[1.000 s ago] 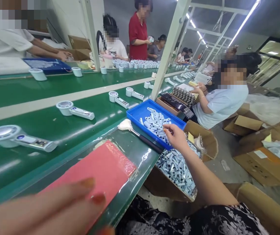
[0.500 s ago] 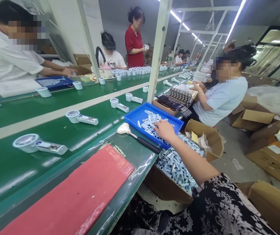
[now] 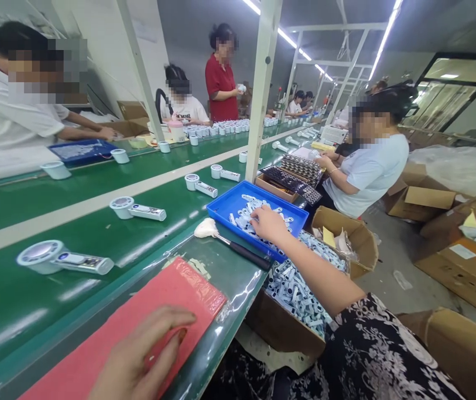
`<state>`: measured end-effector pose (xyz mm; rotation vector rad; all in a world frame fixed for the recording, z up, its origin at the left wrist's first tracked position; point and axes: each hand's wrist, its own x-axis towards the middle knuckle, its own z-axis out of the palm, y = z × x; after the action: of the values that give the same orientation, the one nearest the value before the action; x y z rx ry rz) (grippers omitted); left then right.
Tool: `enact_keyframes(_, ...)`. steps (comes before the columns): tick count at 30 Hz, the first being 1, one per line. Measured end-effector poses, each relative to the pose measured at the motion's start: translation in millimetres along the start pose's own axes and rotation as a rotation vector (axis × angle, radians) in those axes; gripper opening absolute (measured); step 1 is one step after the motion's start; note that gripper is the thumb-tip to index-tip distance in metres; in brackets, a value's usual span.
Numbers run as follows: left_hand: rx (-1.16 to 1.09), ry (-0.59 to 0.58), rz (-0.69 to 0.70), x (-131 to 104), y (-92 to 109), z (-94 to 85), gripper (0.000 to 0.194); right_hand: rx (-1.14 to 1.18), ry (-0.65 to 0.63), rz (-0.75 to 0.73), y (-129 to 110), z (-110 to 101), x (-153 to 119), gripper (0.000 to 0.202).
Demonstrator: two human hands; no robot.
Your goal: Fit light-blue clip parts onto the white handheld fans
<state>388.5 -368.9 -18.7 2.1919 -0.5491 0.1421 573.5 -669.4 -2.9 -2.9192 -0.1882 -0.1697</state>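
Right hand is at the blue tray on the counter: palm down, fingers bent down onto the loose pale-blue pieces heaped inside. Fingertips are in among the pile; from my feed I can't tell if they pinch one or just rest there. Right forearm runs from the floral sleeve at lower right, up and leftward, passing above the cardboard box full of similar pieces beside the counter edge. Left hand comes in from the bottom of my head view, over the red mat: back of hand up, digits aimed forward and right, loosely curved. Two digits show well, parted, nothing I can see between them; can't tell if they touch the mat. Mallet with a white-wrapped head lies between mat and tray, handle slanting along the tray's near side. Green belt past the counter carries a row of round-headed units, handles pointing rightward. Co-worker in a light top sits to the right beyond the tray, both arms bent forward, item in hand too small to make out.
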Motion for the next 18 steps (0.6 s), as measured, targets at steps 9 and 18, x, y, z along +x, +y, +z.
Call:
enact_keyframes(9,-0.557,-0.057,-0.333,90,-7,41.8,0.042,0.031,0.085,-0.075,-18,1,-1,0.029)
enact_keyframes(18,-0.941,0.029,-0.523,90,-31,56.5,0.074,0.271,-0.013,-0.463,-48,1,-43,0.023)
